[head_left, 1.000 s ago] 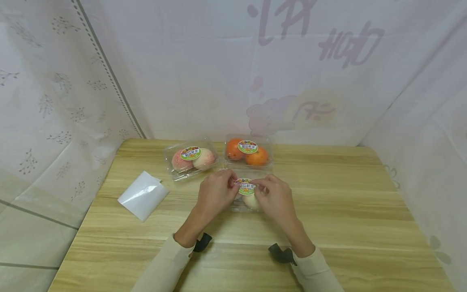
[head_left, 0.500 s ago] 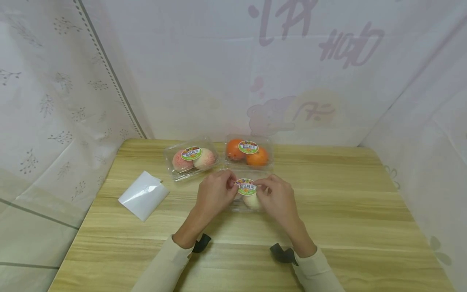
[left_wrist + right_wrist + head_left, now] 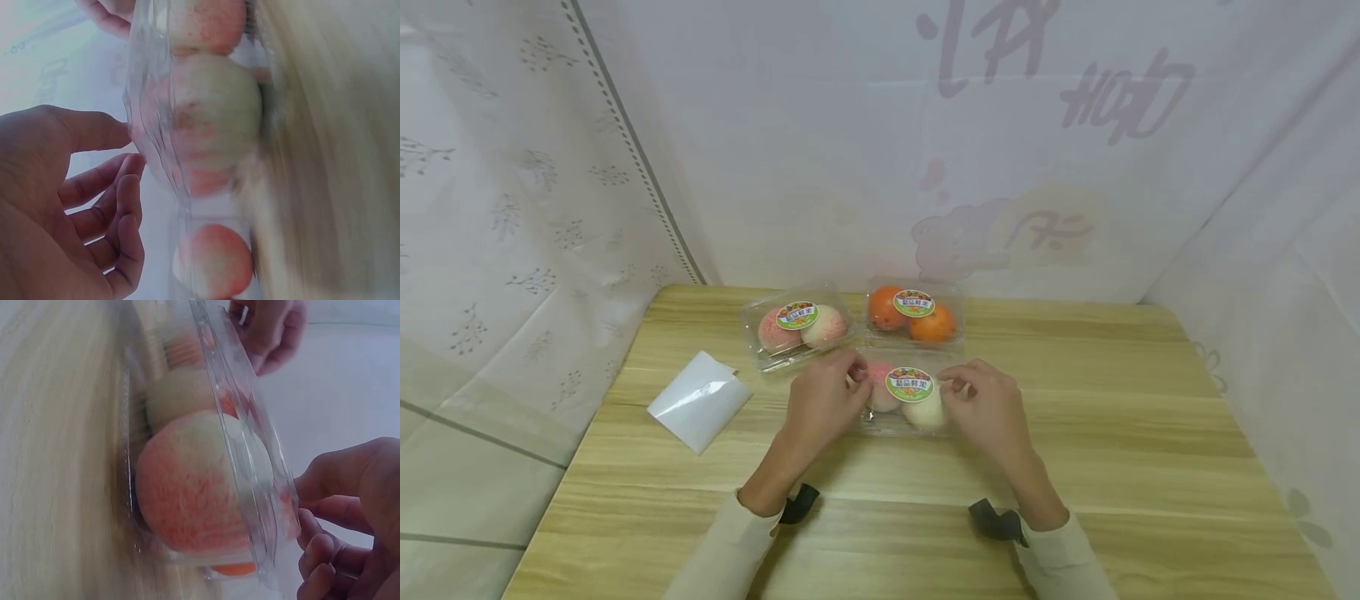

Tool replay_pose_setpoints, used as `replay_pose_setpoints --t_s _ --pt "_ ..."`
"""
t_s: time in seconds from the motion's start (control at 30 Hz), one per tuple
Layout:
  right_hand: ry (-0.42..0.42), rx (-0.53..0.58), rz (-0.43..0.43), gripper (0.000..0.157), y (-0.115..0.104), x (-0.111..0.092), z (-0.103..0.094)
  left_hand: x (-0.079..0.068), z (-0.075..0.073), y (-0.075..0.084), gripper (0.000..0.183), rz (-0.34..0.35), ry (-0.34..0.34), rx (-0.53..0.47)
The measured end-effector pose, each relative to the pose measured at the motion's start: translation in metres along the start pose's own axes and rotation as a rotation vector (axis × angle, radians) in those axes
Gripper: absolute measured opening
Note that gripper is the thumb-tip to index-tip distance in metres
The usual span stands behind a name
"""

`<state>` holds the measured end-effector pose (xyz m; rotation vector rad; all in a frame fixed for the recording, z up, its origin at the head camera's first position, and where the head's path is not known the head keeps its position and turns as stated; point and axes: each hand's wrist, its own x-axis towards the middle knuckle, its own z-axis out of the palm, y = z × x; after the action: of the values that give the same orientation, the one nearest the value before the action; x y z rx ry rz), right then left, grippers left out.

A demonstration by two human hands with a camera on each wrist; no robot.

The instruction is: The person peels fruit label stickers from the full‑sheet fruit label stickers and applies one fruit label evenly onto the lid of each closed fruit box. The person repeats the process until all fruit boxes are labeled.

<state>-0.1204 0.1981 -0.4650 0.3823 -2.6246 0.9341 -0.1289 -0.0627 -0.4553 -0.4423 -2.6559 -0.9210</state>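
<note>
A clear plastic clamshell box (image 3: 891,425) holding two peaches lies on the table between the hands. Its lid carries an oval fruit sticker (image 3: 910,384), lying flat. My left hand (image 3: 823,396) is at the box's left side, fingers loosely bent with nothing between them. In the left wrist view the thumb (image 3: 103,130) comes right up to the lid. At the opposite side my right hand (image 3: 988,408) has its fingertips by the lid, fingers relaxed. The right wrist view shows a pink and cream peach (image 3: 194,481) through the plastic.
Behind stand a second clamshell box of peaches (image 3: 781,332) and one of orange fruit (image 3: 932,323), both with oval stickers on top. A folded glossy white sheet (image 3: 700,404) lies to the left on the wooden table (image 3: 1112,433). Patterned curtains surround the table.
Both hands have drawn apart from the sticker, the left one leftward and the right one rightward, so the sticker and the peaches show more fully. The box has hardly moved.
</note>
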Motion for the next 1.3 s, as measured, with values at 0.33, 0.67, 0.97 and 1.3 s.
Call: replay_pose_setpoints --t_s 0.33,0.67,0.97,1.3 --pt "-0.068 0.056 0.134 0.026 0.009 -0.007 -0.013 -0.013 -0.010 -0.015 0.021 -0.053 -0.065 -0.028" --pt "-0.178 0.056 0.129 0.046 0.014 -0.021 -0.026 -0.023 -0.012 -0.020 0.046 -0.137 -0.207 -0.105" --pt "-0.232 0.026 0.091 0.065 0.015 -0.033 -0.029 -0.029 -0.012 -0.021 0.054 -0.151 -0.268 -0.138" --pt "-0.211 0.003 0.066 0.065 0.019 -0.040 -0.033 -0.030 -0.009 -0.016 0.056 -0.146 -0.289 -0.156"
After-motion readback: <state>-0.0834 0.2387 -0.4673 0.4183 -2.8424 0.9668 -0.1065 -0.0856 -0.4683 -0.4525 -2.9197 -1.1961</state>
